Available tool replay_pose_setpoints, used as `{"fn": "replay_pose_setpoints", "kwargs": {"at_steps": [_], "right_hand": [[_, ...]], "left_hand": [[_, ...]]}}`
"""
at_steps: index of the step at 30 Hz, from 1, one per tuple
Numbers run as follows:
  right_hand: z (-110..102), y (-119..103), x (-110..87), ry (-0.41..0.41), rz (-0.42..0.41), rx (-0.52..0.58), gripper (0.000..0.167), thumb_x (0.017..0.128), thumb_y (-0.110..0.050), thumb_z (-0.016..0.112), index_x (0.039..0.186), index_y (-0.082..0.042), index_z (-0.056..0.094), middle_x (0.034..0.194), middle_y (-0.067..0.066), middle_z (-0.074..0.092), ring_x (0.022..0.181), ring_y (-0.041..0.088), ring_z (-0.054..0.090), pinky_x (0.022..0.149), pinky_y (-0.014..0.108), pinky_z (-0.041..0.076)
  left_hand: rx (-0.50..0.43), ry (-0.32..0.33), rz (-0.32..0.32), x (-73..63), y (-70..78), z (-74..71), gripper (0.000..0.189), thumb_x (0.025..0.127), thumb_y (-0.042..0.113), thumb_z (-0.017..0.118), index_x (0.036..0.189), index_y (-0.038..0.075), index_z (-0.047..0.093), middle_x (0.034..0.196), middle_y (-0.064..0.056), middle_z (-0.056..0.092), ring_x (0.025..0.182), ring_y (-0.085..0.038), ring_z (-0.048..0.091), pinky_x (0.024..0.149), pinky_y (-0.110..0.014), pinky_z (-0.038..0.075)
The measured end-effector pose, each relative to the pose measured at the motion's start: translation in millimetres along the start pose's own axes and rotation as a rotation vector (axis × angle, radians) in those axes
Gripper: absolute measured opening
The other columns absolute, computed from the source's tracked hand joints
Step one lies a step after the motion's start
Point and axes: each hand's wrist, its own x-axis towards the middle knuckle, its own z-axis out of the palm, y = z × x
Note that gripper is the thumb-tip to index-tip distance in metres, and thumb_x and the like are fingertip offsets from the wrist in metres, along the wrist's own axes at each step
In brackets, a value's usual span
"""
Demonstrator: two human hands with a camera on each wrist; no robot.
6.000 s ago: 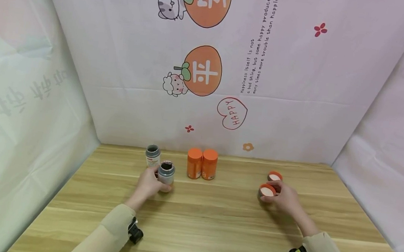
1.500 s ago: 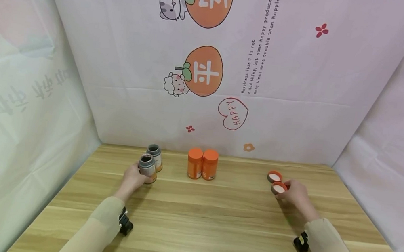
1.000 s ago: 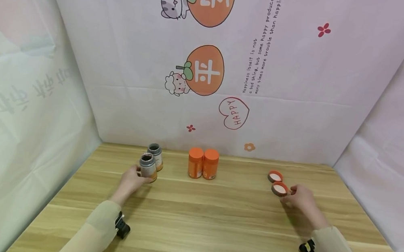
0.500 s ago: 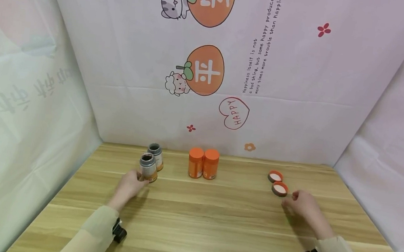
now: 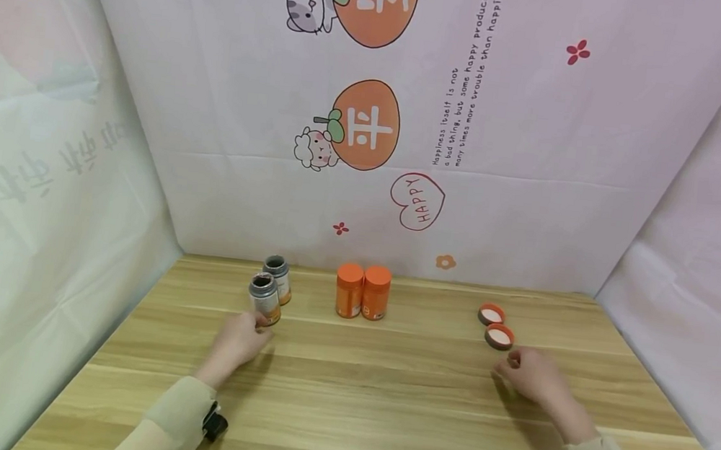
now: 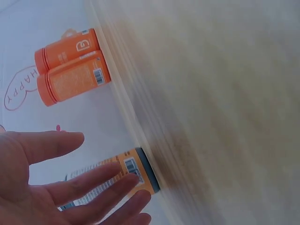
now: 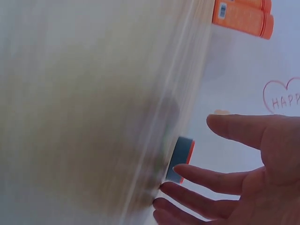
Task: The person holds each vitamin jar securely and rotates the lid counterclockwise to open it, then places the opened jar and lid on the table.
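Observation:
Two uncapped jars with grey necks and white-and-orange labels stand upright at the left, the front jar (image 5: 264, 305) (image 6: 149, 176) partly covering the back jar (image 5: 282, 284). My left hand (image 5: 236, 347) (image 6: 61, 192) is just on the near side of the front jar, holding nothing, its fingers spread in the left wrist view. At the right, two grey lids with orange rims lie white inside up, the front lid (image 5: 499, 337) (image 7: 180, 152) against the back lid (image 5: 491, 315). Close in front of them is my right hand (image 5: 538, 378) (image 7: 262, 173), thumb and fingers apart and nothing gripped.
Two orange capped bottles, a left bottle (image 5: 348, 293) and a right bottle (image 5: 376, 295), stand side by side at the middle back. A printed white cloth (image 5: 504, 217) hangs behind the wooden table (image 5: 375, 415) and along both sides.
The gripped jar has moved left beside the other jar, and the gripped lid rightward next to the other lid. Both hands have let go and drawn back slightly toward the person.

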Motion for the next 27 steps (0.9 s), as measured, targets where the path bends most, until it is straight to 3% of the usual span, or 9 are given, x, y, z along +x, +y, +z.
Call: {"fn": "replay_pose_setpoints", "kwargs": {"at_steps": [4,13,27], "right_hand": [[4.9,-9.0,-1.6,0.005,-0.049,-0.002,0.052,0.088,-0.031,0.062,0.112,0.015,0.058,0.106,0.031,0.063,0.098,0.045,0.059,0.082,0.054,0.047],[13.4,-30.7,-3.5,-0.006,-0.085,0.007,0.056,0.089,-0.033,0.062,0.118,0.015,0.054,0.113,0.033,0.059,0.106,0.049,0.055,0.087,0.055,0.046],[19.7,-53.5,1.0,0.009,-0.100,0.018,0.051,0.090,-0.031,0.062,0.119,0.010,0.056,0.111,0.029,0.062,0.103,0.045,0.058,0.085,0.055,0.047]], "left_hand": [[0.019,-0.024,0.030,-2.6,4.5,3.2,0.035,0.085,0.022,0.064,0.110,-0.002,0.065,0.112,-0.021,0.066,0.102,-0.037,0.061,0.088,-0.050,0.047],[0.003,-0.064,0.096,-3.5,14.7,13.5,0.042,0.086,0.022,0.064,0.120,-0.003,0.060,0.118,-0.020,0.064,0.112,-0.040,0.057,0.093,-0.052,0.044],[-0.056,-0.068,0.178,2.5,30.4,24.2,0.042,0.086,0.021,0.066,0.120,-0.002,0.060,0.121,-0.020,0.062,0.114,-0.037,0.056,0.097,-0.050,0.043]]}}
